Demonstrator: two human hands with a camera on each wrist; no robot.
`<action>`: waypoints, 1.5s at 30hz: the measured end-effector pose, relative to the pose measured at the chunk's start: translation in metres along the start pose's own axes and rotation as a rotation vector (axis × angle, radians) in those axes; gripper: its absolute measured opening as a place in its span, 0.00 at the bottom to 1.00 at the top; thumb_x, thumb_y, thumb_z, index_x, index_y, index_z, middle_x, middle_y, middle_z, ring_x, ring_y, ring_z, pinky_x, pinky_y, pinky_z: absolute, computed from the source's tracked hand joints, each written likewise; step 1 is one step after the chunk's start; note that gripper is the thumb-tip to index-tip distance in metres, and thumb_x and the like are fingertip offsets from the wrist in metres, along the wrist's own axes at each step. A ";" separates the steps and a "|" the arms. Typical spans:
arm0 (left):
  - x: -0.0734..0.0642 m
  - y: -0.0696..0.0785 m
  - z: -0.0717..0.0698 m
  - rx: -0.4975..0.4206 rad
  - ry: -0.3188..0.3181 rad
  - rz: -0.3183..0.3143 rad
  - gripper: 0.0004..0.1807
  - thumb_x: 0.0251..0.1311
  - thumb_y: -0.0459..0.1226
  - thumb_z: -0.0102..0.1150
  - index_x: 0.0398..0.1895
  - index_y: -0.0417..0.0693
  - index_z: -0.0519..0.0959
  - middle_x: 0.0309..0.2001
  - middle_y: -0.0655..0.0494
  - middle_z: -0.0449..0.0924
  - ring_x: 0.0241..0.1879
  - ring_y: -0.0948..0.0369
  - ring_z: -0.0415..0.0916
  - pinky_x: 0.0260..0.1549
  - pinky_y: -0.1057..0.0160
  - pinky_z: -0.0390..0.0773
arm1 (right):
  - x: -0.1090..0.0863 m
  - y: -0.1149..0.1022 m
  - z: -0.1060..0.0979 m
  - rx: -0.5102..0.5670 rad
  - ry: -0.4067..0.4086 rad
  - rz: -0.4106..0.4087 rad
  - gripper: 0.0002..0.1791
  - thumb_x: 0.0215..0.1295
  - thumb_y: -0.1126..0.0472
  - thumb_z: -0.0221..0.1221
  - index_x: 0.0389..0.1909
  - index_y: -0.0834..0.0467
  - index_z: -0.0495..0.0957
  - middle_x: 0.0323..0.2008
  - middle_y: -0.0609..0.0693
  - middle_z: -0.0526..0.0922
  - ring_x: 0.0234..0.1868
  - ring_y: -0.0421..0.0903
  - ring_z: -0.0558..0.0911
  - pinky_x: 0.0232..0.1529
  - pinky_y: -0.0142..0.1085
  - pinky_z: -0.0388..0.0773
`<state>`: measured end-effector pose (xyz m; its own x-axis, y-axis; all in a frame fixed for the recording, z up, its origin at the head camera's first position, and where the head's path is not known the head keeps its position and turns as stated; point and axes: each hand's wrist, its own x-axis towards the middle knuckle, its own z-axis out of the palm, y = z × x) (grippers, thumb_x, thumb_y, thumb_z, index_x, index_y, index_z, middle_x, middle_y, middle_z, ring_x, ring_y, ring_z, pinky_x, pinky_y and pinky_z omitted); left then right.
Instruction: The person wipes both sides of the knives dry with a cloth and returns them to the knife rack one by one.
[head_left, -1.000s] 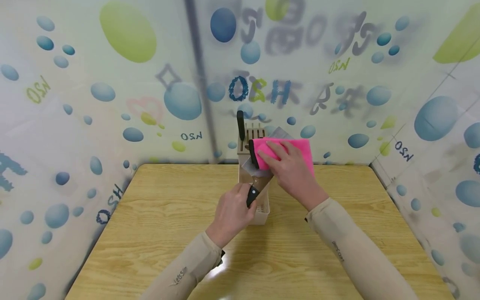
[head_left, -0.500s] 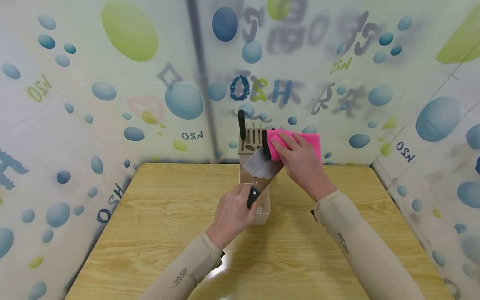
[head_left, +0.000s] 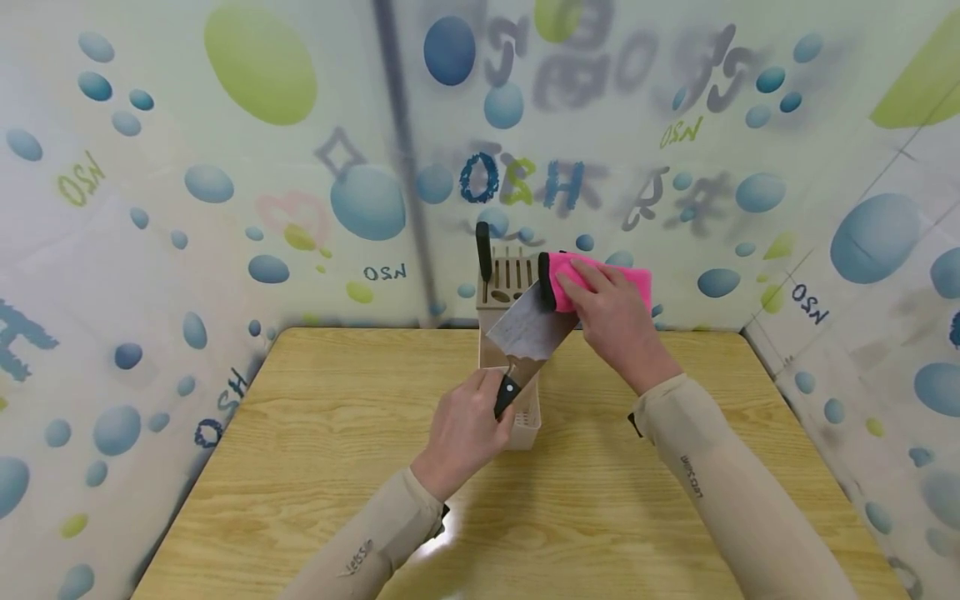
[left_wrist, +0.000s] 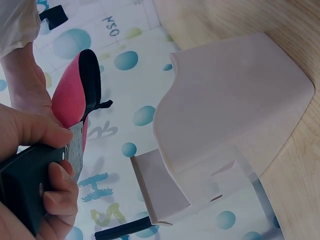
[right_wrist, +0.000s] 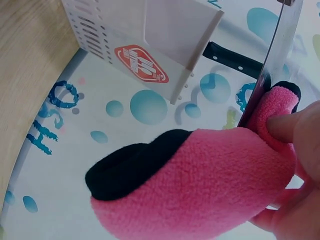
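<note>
My left hand (head_left: 465, 425) grips the black handle (left_wrist: 22, 180) of a cleaver (head_left: 528, 327), whose broad blade slants up to the right in front of the knife block. A pink cloth (head_left: 636, 283) with a black edge is in my right hand (head_left: 618, 329), over the far end of the blade. The right wrist view shows the cloth (right_wrist: 200, 185) folded on both sides of the blade (right_wrist: 277, 50), pinched there by the thumb and fingers. The blade's tip is hidden under the cloth.
A beige knife block (head_left: 491, 321) with slots and a front tray stands at the table's back edge. A black-handled knife (head_left: 483, 250) stands in its left slot. Bubble-patterned walls (head_left: 360, 108) enclose the wooden table (head_left: 337, 400) behind and at both sides.
The right hand and cloth have slid up and right along the blade toward its far end, uncovering more of the metal. The left hand and cleaver have stayed nearly still.
</note>
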<state>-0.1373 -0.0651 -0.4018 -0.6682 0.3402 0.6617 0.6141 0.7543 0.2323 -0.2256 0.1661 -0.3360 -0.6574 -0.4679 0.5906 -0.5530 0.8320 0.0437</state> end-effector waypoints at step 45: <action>0.011 -0.004 0.005 -0.125 0.011 -0.165 0.09 0.51 0.27 0.71 0.34 0.36 0.81 0.28 0.48 0.80 0.24 0.57 0.77 0.19 0.62 0.75 | -0.030 -0.063 0.020 -0.005 0.132 -0.155 0.28 0.55 0.79 0.64 0.57 0.55 0.81 0.50 0.63 0.77 0.45 0.64 0.79 0.50 0.51 0.83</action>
<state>-0.1489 -0.0613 -0.3993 -0.7600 0.2113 0.6146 0.5444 0.7235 0.4244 -0.1812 0.1222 -0.3729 -0.4912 -0.5478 0.6773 -0.6397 0.7546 0.1464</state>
